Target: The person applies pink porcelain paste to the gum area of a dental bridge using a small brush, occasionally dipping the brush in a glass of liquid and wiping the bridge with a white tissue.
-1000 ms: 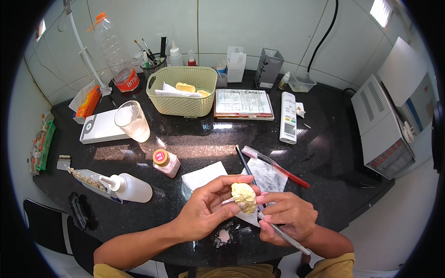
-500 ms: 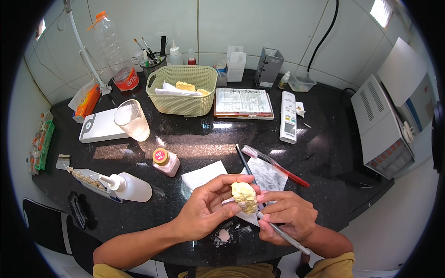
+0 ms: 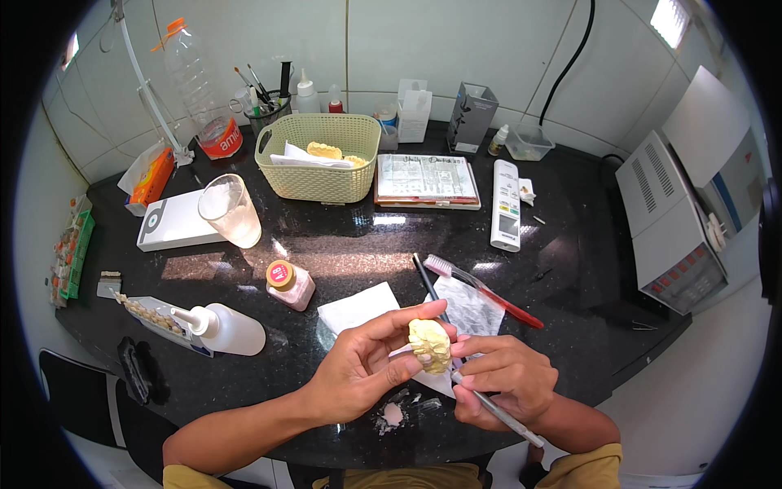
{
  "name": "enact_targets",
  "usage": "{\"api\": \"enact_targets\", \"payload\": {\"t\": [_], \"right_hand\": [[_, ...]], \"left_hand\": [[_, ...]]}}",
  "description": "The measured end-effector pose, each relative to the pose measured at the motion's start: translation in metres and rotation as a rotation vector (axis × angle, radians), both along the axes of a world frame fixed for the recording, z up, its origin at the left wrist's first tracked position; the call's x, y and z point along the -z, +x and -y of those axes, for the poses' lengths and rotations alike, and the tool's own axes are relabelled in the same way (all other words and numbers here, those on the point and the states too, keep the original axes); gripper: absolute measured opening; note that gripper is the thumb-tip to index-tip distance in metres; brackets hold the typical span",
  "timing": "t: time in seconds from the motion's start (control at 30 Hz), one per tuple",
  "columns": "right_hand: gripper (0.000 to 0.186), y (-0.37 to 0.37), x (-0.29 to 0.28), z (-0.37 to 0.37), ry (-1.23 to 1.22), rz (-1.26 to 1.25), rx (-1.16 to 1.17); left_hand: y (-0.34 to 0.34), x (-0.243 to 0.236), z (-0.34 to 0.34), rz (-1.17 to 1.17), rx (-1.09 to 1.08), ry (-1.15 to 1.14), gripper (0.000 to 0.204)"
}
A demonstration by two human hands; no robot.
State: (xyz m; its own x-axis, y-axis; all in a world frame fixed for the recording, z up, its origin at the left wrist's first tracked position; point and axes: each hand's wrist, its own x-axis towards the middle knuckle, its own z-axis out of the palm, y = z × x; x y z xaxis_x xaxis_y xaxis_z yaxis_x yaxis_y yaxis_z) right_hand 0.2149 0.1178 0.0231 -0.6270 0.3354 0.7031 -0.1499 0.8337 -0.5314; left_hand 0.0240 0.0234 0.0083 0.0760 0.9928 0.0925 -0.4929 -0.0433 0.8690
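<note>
My left hand (image 3: 366, 367) grips a pale yellow dental plaster cast (image 3: 429, 345) between thumb and fingers, just above the black counter's front edge. My right hand (image 3: 505, 379) holds a thin grey metal tool (image 3: 497, 411) like a pen, its tip at the cast's lower side. Under the hands lie a white paper sheet (image 3: 358, 307) and a clear plastic bag (image 3: 472, 306). Pinkish-white crumbs (image 3: 393, 414) sit on the counter below the cast.
A red-handled toothbrush (image 3: 481, 289) and black pen (image 3: 429, 285) lie behind my hands. Left are a pink bottle (image 3: 289, 284), white squeeze bottle (image 3: 224, 328) and glass (image 3: 230, 210). Further back: green basket (image 3: 320, 155), remote (image 3: 505, 204), grey machine (image 3: 680, 220) at right.
</note>
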Motion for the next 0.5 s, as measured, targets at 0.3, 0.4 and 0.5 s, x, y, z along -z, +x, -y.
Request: {"api": "enact_targets", "payload": {"t": [0.3,0.4,0.5], "right_hand": [[0.023,0.0,-0.0015,-0.0007,0.015,0.017,-0.006],[0.023,0.0007,0.0002,0.0001,-0.013,0.013,-0.001],[0.023,0.0006,-0.0007,-0.0006,-0.013,0.013,-0.008]], "left_hand": [[-0.0002,0.0004,-0.0004,0.005,0.001,0.001,0.062],[-0.0004,0.0008,0.0,0.002,0.0,-0.001,0.063],[-0.0002,0.0009,0.0,0.001,-0.008,0.002,0.063]]}}
